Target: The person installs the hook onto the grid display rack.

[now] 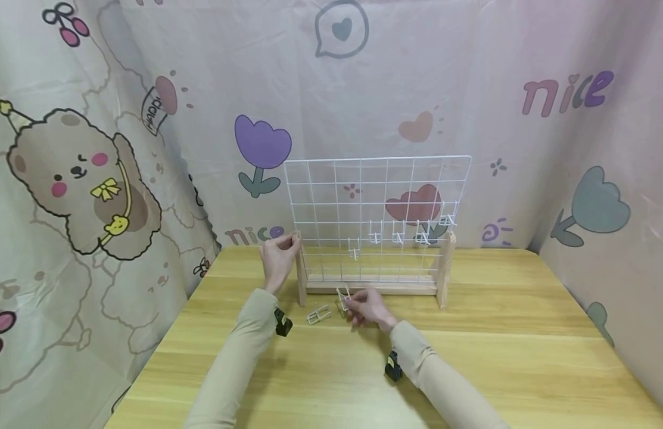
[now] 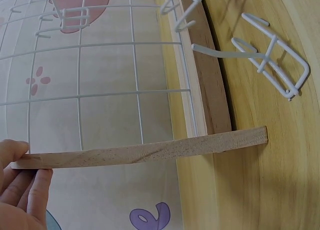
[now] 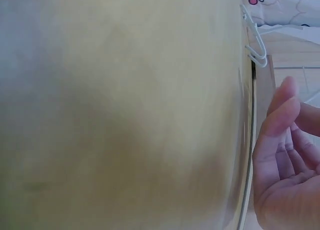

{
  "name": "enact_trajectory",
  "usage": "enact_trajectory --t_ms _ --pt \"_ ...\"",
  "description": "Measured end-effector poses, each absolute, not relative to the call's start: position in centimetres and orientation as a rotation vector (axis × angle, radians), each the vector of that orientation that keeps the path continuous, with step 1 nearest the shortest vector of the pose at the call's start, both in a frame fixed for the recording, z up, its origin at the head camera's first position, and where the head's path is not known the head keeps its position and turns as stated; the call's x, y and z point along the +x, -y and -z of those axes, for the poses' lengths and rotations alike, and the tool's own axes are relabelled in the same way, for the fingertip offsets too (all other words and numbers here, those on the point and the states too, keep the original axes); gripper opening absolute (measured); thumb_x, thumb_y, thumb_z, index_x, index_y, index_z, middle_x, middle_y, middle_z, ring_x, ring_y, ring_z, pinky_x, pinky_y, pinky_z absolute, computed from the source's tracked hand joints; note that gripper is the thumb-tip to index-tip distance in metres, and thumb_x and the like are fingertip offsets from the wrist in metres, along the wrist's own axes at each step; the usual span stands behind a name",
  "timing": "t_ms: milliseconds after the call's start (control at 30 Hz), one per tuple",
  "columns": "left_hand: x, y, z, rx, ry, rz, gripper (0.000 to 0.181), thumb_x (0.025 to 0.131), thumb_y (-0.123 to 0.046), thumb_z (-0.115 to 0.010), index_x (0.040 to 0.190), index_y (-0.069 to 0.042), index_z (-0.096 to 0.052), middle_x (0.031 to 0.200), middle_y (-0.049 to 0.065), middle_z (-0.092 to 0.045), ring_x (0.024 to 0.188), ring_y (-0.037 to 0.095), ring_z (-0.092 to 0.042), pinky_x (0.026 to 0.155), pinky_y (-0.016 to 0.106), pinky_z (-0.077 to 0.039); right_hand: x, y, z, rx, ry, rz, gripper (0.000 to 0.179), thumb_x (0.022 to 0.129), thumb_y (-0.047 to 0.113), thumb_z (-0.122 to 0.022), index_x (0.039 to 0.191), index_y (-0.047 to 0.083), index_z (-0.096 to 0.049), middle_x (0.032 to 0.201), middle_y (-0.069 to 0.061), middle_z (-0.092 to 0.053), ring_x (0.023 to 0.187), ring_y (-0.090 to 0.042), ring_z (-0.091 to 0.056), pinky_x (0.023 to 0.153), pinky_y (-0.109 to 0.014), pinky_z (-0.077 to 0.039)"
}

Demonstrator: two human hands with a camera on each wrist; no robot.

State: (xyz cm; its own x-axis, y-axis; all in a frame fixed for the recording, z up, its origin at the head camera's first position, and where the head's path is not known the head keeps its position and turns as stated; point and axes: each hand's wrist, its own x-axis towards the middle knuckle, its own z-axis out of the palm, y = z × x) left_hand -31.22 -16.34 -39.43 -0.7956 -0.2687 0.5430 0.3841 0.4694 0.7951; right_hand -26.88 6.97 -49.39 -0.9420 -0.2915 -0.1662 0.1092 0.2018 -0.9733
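Observation:
My left hand (image 1: 279,257) grips the top of the left wooden upright (image 2: 140,152) of a stand, thumb on one side and fingers on the other. That stand carries a white wire grid panel (image 1: 360,203). My right hand (image 1: 370,308) pinches a white wire hook (image 1: 342,299) just in front of the stand's base. In the right wrist view the thumb and fingers of that hand meet, and the held hook is mostly hidden. Another white wire hook (image 1: 318,314) lies on the table to its left.
Several white wire hooks hang on the grid, one low hook (image 1: 354,251) left of the others and one higher (image 1: 447,218) near the right edge. A wooden bar (image 1: 371,288) joins the uprights on the wooden table (image 1: 486,369). Printed curtains (image 1: 347,95) stand behind and beside.

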Motion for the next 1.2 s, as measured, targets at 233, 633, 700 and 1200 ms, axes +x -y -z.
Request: enact_trajectory --t_ms 233,633,700,1200 --pt "-31.2 16.4 39.5 -0.073 2.115 1.369 0.022 0.089 -0.014 -0.075 0.107 -0.002 -0.078 0.1 0.018 -0.078 0.088 0.032 -0.078 0.065 0.003 -0.046 -26.5 -7.3 48.9 -0.198 -2.196 1.868 0.02 0.096 0.01 -0.064 0.108 -0.005 -0.069 0.09 -0.025 -0.073 0.055 -0.011 -0.063 0.048 -0.023 -0.05" --pt "-31.3 16.4 39.6 -0.075 2.107 1.369 0.022 0.089 -0.013 -0.075 0.107 -0.002 -0.077 0.1 0.018 -0.078 0.088 0.032 -0.078 0.064 0.003 -0.046 -26.7 -7.0 48.0 -0.213 -2.154 2.011 0.025 0.096 0.012 -0.066 0.115 -0.005 -0.068 0.102 -0.025 -0.073 0.06 -0.01 -0.063 0.051 -0.023 -0.052" --pt "-31.3 16.4 39.6 -0.07 2.112 1.355 0.022 0.088 -0.013 -0.076 0.107 -0.002 -0.078 0.099 0.018 -0.078 0.087 0.031 -0.078 0.066 0.007 -0.05 -26.7 -6.8 47.8 -0.203 -2.131 2.043 0.027 0.096 0.013 -0.066 0.116 -0.005 -0.068 0.101 -0.02 -0.074 0.062 -0.01 -0.064 0.053 -0.024 -0.052" --pt "-31.2 16.3 39.5 -0.058 2.123 1.292 0.023 0.087 -0.012 -0.076 0.107 -0.001 -0.077 0.096 0.018 -0.078 0.085 0.032 -0.078 0.081 0.044 -0.06 -26.7 -5.8 46.3 -0.133 -1.981 2.24 0.034 0.096 0.017 -0.067 0.123 -0.004 -0.064 0.099 -0.008 -0.072 0.069 -0.011 -0.063 0.055 -0.022 -0.051"
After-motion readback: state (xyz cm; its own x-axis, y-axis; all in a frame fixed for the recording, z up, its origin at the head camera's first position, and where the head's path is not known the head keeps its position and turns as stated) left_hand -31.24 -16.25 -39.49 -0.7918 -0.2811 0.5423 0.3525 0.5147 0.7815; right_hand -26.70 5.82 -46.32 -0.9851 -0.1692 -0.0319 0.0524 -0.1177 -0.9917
